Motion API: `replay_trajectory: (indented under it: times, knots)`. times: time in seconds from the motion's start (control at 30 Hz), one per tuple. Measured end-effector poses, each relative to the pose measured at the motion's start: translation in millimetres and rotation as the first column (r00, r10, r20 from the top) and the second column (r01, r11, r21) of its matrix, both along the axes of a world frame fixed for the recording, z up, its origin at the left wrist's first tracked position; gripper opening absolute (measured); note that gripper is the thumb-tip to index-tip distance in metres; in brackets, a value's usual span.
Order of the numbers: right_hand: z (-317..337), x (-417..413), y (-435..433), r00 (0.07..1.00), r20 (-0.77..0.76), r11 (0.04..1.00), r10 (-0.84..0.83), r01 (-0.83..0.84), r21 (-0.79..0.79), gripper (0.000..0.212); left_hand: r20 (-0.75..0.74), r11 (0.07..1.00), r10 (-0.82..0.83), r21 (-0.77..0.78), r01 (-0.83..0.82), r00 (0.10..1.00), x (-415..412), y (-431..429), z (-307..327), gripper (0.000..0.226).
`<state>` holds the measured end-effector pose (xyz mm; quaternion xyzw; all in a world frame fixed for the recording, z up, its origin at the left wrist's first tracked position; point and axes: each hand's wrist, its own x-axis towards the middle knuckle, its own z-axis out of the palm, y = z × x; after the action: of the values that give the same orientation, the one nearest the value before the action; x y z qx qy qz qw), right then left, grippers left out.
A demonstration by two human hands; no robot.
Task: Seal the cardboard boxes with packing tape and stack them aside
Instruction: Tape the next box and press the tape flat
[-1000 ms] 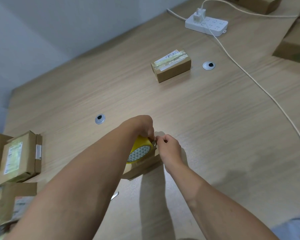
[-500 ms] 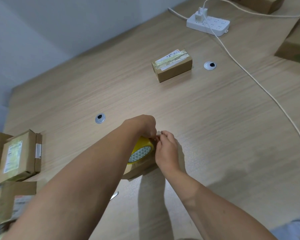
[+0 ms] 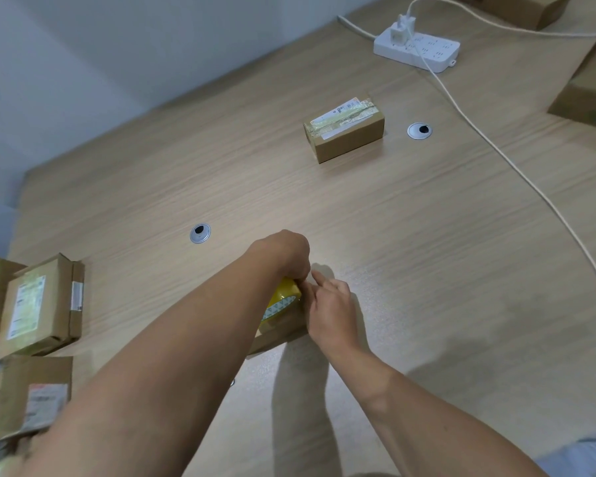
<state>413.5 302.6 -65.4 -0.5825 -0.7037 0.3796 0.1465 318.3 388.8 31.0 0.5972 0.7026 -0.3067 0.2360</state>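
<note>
A small cardboard box (image 3: 272, 335) lies on the wooden table (image 3: 427, 270) in front of me, mostly hidden by my arms. A yellow roll of packing tape (image 3: 283, 301) sits on top of it, gripped from above by my left hand (image 3: 284, 251). My right hand (image 3: 334, 311) lies against the box's right end beside the roll, its fingers fairly straight and pressing there; the thumb is hidden. Farther back stands a taped box with a label (image 3: 350, 136).
Several labelled boxes (image 3: 38, 304) are piled at the table's left edge. A white power strip (image 3: 417, 49) sits at the back, its cable (image 3: 516, 173) running down the right side. More boxes (image 3: 589, 94) stand far right. Two round grommets (image 3: 200, 233) are set in the tabletop.
My right hand pinched the tape end near the roll's top, then slid down against the box's right end with its fingers straightened. My left hand stayed on the roll.
</note>
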Motion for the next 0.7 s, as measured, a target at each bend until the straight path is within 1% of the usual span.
replay_trajectory:
  times: [0.1,0.13,0.2,0.27,0.33,0.4,0.47,0.6,0.63,0.7]
  knots:
    - [18,6,-10,0.993,0.065,0.992,0.094,-0.088,-0.088,0.049,-0.031,1.000,-0.013,-0.006,0.013,0.999,-1,-1,-1,0.018]
    - [23,6,-14,0.993,0.068,0.990,0.092,-0.083,-0.117,0.050,-0.036,1.000,-0.016,-0.010,0.015,0.999,-2,-1,-1,0.021]
    - [31,2,-18,0.998,0.048,0.988,0.035,-0.027,-0.154,0.049,-0.033,1.000,-0.012,-0.003,0.012,0.999,-3,-2,-1,0.023]
    - [31,-1,-17,0.999,0.051,0.988,0.008,0.000,-0.152,0.048,-0.033,1.000,-0.004,0.021,0.005,0.999,-3,-4,-1,0.020]
    - [26,-3,-15,0.997,0.069,0.992,0.016,-0.007,-0.124,0.047,-0.047,0.999,-0.026,0.029,0.027,0.999,-6,-7,1,0.014]
    - [19,-7,-15,0.996,0.081,0.996,0.022,-0.014,-0.090,0.045,-0.050,0.999,-0.040,0.015,0.041,0.998,-13,-9,5,0.019]
    - [14,-11,-16,0.996,0.084,0.998,0.018,-0.012,-0.064,0.044,-0.002,0.999,-0.024,0.040,0.024,1.000,-23,-10,5,0.025]
    - [13,-13,-17,0.997,0.076,0.999,0.008,-0.005,-0.032,0.042,0.119,0.967,0.024,0.250,-0.054,0.993,-42,-18,7,0.034]
    - [13,-11,-16,0.997,0.073,0.999,0.006,-0.004,-0.032,0.041,0.164,0.957,0.033,0.280,-0.078,0.986,-46,-21,8,0.037]
    - [15,-9,-14,0.998,0.055,0.999,-0.006,0.008,-0.036,0.040,0.309,0.944,0.062,0.292,-0.156,0.949,-59,-34,13,0.044]
